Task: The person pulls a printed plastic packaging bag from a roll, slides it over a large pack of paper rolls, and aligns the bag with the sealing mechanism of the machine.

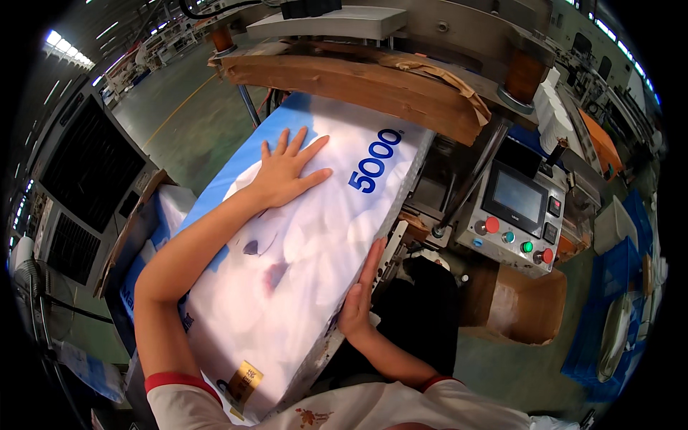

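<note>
A long stack of printed plastic packaging bags (308, 208), white and pale blue with dark blue print, lies lengthwise in front of me, its far end reaching under the wooden beam of a machine. My left hand (287, 172) rests palm down on the upper part of its top face, fingers spread wide. Along the right side of the stack, my right hand (360, 294) is held flat against the edge with its fingers stretched out and together. Neither hand grips anything. A gold label print (245, 383) shows at the stack's near end.
Above the far end, a wooden beam (358, 89) spans the machine between metal posts. A control panel (512, 215) with a screen and coloured buttons stands at the right, above an open cardboard box (527, 304). More printed bags (147, 251) lie at the left, beside a grey vented unit (93, 165).
</note>
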### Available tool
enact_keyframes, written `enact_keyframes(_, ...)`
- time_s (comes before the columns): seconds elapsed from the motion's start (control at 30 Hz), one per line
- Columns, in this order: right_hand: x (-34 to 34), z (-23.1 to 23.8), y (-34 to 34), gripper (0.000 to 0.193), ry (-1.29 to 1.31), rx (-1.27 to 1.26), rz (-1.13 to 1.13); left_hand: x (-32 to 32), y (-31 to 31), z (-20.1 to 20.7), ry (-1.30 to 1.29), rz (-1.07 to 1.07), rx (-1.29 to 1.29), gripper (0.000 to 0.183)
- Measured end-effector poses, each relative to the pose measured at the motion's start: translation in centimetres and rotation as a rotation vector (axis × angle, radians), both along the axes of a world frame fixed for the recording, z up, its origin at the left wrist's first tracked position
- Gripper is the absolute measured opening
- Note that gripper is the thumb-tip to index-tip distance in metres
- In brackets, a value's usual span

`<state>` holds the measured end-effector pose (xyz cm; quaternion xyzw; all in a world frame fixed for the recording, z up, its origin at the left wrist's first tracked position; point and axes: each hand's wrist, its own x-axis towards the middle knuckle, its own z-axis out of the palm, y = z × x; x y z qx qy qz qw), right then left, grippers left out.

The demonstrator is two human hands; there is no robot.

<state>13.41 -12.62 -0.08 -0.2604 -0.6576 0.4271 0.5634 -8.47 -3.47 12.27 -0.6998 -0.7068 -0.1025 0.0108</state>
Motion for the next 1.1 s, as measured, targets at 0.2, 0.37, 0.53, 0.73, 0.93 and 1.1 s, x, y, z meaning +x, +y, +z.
enact_keyframes(0.2, -0.5, 0.0, 0.1, 0.079, 0.061, -0.019, -0.002, -0.1, 0.1, 0.0, 0.009, -0.008, 0.007, 0.071)
enact_keyframes(0.37, -0.5, -0.2, 0.4, 0.079, 0.047, -0.005, 0.012, 0.2, 0.1, 0.3, 0.029, 0.016, -0.011, 0.069)
enact_keyframes(0.53, -0.8, 0.0, 0.8, 0.080, 0.040, -0.010, -0.027, 0.3, 0.3, 0.5, 0.037, 0.027, -0.034, 0.069)
enact_keyframes(0.73, -0.2, 0.9, 2.0, 0.083, -0.010, -0.030, -0.007, 0.1, 0.1, 0.2, 0.001, 0.024, -0.006, 0.074)
enact_keyframes(0.93, -0.8, 0.6, 0.8, 0.083, 0.057, -0.030, 0.024, 0.1, -1.7, 0.8, -0.003, 0.023, -0.027, 0.074)
enact_keyframes(1.1, -0.9, 1.4, 5.1, 0.085, 0.115, -0.108, 0.013, 1.7, -2.1, 0.9, 0.036, 0.061, -0.041, 0.071)
